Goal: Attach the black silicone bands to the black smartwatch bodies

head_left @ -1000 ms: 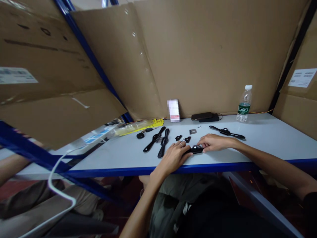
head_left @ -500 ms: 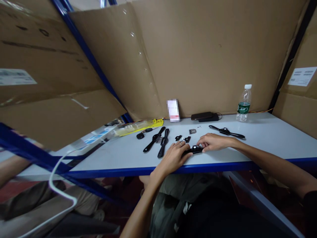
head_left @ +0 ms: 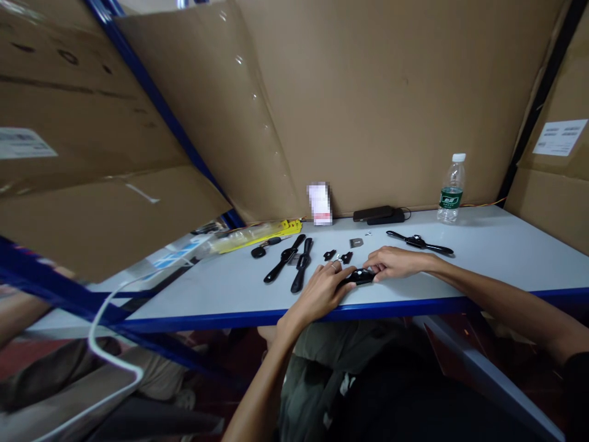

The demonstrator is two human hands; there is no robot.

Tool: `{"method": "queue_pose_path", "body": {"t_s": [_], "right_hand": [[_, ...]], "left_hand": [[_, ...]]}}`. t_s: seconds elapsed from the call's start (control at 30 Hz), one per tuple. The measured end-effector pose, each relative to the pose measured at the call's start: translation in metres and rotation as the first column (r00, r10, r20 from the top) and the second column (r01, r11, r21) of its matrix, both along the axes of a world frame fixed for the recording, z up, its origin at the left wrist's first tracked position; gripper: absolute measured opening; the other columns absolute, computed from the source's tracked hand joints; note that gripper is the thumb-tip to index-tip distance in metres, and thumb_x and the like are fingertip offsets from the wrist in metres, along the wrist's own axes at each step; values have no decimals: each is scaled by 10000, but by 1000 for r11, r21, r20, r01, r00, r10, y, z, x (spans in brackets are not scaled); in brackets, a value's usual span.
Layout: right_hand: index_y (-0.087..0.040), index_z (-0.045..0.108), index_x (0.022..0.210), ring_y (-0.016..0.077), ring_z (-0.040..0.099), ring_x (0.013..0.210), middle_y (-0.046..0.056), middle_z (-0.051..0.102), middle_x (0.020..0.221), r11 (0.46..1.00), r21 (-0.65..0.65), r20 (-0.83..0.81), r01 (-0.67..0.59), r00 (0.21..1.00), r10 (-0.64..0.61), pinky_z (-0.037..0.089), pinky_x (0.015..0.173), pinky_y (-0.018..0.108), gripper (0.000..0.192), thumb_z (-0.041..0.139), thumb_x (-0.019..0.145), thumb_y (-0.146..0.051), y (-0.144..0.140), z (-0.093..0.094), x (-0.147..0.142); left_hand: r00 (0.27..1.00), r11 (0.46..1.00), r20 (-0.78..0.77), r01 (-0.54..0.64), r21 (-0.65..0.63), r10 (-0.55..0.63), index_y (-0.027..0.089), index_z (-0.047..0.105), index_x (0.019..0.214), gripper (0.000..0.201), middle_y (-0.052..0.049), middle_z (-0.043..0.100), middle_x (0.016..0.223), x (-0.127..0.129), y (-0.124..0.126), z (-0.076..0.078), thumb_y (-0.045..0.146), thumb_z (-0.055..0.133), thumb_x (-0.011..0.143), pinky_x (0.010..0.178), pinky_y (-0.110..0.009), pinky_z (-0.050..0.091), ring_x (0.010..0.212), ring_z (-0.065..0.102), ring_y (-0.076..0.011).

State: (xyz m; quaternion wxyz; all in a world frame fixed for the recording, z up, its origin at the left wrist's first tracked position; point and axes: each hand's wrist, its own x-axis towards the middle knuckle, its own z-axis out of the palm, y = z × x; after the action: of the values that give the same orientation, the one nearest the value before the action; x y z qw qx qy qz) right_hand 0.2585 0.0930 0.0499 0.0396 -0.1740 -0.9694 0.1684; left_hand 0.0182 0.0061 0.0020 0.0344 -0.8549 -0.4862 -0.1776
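Note:
Both my hands rest near the front edge of a pale table (head_left: 488, 258) and meet on a small black watch body (head_left: 358, 277). My left hand (head_left: 322, 288), a ring on one finger, pinches its left end. My right hand (head_left: 396, 263) holds its right end with the fingertips. Just beyond my fingers lie two small black strap pieces (head_left: 338, 256) and a small grey plate (head_left: 356, 243). Two black watches with straps (head_left: 289, 261) lie to the left, and another black watch (head_left: 419, 243) lies to the right.
A water bottle (head_left: 451, 189) stands at the back right. A dark phone-like block (head_left: 378, 215) with a cable lies against the cardboard wall (head_left: 368, 104). A yellow packet (head_left: 257, 234) and a black key fob (head_left: 258, 251) lie at the left. A white cable (head_left: 105, 331) hangs off the left.
My hands stay on the watch body with only slight finger movement. The whole view has drifted a little to the left and up.

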Motion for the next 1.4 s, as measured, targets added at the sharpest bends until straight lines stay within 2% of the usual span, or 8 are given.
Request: {"method": "queue_pose_path", "body": {"t_s": [0.33, 0.57, 0.73, 0.87, 1.0, 1.07, 1.4], "right_hand": [[-162, 685, 864, 135, 505, 711, -3, 593, 795, 1000, -18, -9, -10, 1000, 10, 356, 676, 260, 22, 692, 844, -169, 0, 2, 1], [-153, 703, 861, 126, 500, 691, -14, 582, 776, 998, -55, -38, -41, 999, 39, 352, 668, 252, 30, 705, 832, -162, -1, 2, 1], [-141, 729, 905, 126, 514, 696, -4, 602, 790, 996, -78, -40, -39, 999, 36, 361, 669, 248, 89, 712, 821, -166, 0, 1, 1], [-147, 742, 1022, 134, 534, 687, -5, 624, 769, 995, -86, 8, 41, 999, -41, 362, 644, 247, 214, 719, 812, -178, -1, 1, -1], [-159, 736, 1095, 157, 571, 726, 20, 675, 808, 987, -7, 23, 163, 986, -163, 364, 653, 259, 297, 733, 805, -222, -2, 2, -1], [-169, 743, 1075, 171, 588, 768, 38, 695, 852, 981, 26, 16, 194, 981, -195, 367, 672, 266, 279, 737, 812, -261, -1, 2, 1], [-212, 761, 994, 158, 559, 754, 26, 675, 848, 987, 79, -7, 143, 990, -143, 347, 667, 265, 170, 689, 846, -253, -2, -1, 3]], "left_hand": [[1000, 999, -3, 5, -37, -5, 217, 600, 1344, 394, -112, 639, 1139, -1, 1, -1, 407, 492, 1016, 975, -429, 458, 1103, 585, -277], [990, 990, 128, 69, -120, -54, 205, 628, 1323, 397, -116, 662, 1158, -2, -1, 4, 411, 535, 996, 985, -411, 462, 1108, 604, -273], [985, 986, 164, 75, -150, -50, 208, 642, 1322, 412, -114, 673, 1137, -2, -3, 8, 430, 538, 991, 982, -413, 461, 1099, 604, -277], [987, 994, 158, 45, -100, -29, 234, 655, 1297, 381, -94, 667, 1113, -1, -1, 6, 425, 573, 978, 977, -407, 466, 1093, 605, -268], [996, 1000, 89, -18, 1, 17, 203, 700, 1144, 282, -92, 654, 1051, 2, 2, 3, 398, 582, 979, 924, -400, 496, 1024, 624, -261], [998, 999, 59, -22, 37, 20, 192, 704, 1117, 271, -91, 651, 1026, 3, 2, 2, 387, 562, 992, 899, -391, 506, 983, 630, -250], [998, 998, 64, -17, 59, 13, 178, 721, 1103, 285, -90, 650, 1014, 3, 2, 1, 383, 551, 1002, 881, -379, 523, 951, 639, -238]]}}
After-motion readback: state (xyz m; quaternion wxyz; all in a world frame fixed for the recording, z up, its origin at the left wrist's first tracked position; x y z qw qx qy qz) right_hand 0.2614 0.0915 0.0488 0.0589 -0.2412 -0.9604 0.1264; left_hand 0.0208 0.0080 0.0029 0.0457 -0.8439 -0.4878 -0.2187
